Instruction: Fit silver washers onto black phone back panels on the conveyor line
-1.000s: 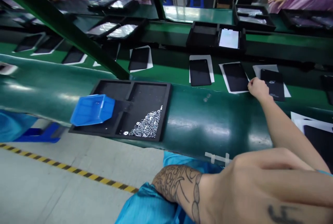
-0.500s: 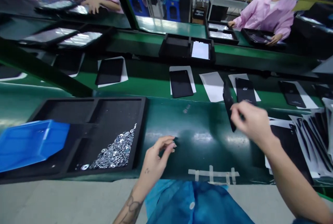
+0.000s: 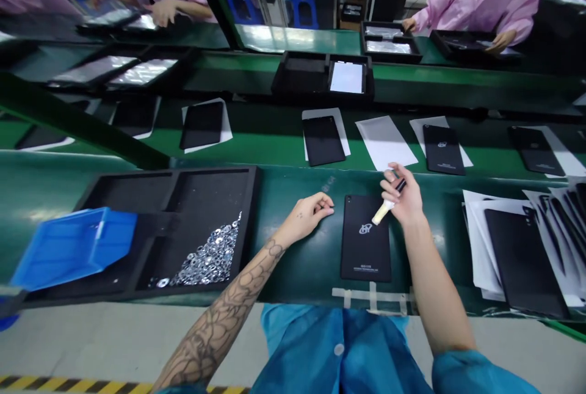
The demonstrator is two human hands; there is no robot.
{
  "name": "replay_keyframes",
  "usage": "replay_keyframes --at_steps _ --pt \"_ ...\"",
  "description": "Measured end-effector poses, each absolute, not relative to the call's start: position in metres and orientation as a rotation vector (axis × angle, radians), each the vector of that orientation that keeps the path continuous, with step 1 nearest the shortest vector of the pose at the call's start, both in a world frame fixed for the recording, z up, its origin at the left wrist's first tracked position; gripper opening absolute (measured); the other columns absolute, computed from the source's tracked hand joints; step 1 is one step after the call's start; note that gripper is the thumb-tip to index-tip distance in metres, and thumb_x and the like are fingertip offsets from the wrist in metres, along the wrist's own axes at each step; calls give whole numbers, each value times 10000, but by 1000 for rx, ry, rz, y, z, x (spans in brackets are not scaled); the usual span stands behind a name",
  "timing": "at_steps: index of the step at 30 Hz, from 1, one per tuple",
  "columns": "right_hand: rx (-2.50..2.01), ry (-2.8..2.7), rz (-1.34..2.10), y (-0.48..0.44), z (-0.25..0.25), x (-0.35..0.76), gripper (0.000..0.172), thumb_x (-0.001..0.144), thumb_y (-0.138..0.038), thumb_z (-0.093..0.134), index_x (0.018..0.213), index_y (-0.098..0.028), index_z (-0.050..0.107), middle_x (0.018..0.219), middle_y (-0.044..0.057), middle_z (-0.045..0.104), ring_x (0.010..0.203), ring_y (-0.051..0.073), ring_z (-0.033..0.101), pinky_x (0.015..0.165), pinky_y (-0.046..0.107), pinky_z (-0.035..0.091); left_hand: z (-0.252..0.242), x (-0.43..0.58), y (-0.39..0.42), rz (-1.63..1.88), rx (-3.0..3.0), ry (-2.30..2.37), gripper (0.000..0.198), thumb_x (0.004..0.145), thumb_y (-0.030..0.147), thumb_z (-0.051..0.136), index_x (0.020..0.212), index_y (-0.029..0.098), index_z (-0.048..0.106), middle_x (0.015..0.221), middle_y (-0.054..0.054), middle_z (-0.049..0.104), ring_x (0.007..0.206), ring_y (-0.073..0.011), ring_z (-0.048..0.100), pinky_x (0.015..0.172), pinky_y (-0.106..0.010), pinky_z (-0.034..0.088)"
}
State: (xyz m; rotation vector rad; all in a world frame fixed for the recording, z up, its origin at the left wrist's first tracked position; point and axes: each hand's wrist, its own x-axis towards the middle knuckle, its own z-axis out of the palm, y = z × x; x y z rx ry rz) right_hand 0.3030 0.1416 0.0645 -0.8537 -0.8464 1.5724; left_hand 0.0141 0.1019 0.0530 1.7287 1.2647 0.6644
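Blue smock cloth (image 3: 339, 351) filled the bottom of the view, and above it a tattooed left forearm (image 3: 220, 314) angled up to a left hand (image 3: 306, 217) resting on the dark green conveyor belt (image 3: 293, 183), its fingers (image 3: 323, 207) loosely curled and empty. They lay just beside a matte black rectangular tablet back (image 3: 365, 253), which sat flat near the belt's edge, apparently placed there within easy reach of both hands. The bare right forearm (image 3: 434, 284) rose to a right hand (image 3: 403, 195), whose fingers pinched a slim cream-tipped stick (image 3: 381, 214) above the panel's top corner. To the left, a black foam tray (image 3: 128, 192) held silver washers (image 3: 210, 256) and a tilted blue plastic bin (image 3: 73, 247). Beyond, black panels (image 3: 323, 140) lay on white sheets, and co-workers in pink smocks (image 3: 480, 0) reached over black trays (image 3: 391, 41).
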Motion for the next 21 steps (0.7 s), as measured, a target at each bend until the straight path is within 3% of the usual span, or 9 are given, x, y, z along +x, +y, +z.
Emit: replay_keyframes --at_steps 4,13,17,21 --pt "-578 -436 1537 158 33 338 263 855 -330 863 922 -216 636 697 -107 389 493 54 171 368 111 202 52 42 138 515 1857 1233 105 970 263 690 932 194 760 850 -6 735 741 -161 606 752 -280 478" --pt "-480 -249 1635 158 24 335 158 955 -254 756 910 -220 609 665 -96 415 447 50 248 335 121 282 54 62 178 233 1967 1264 35 886 237 767 897 214 789 918 -22 678 852 -188 589 828 -314 451" --pt "-478 -207 1629 159 25 330 155 961 -236 730 889 -220 594 639 -97 414 427 44 256 329 130 267 57 63 195 91 1975 1274 222 828 298 838 1003 218 726 953 -13 631 864 -199 588 830 -325 455" --pt "-526 -226 1609 158 27 324 136 988 -252 682 884 -204 611 622 -97 415 427 39 250 339 134 251 68 78 224 -246 2141 1294 416 724 395 941 997 234 670 1097 -55 564 1041 -283 558 882 -375 465"
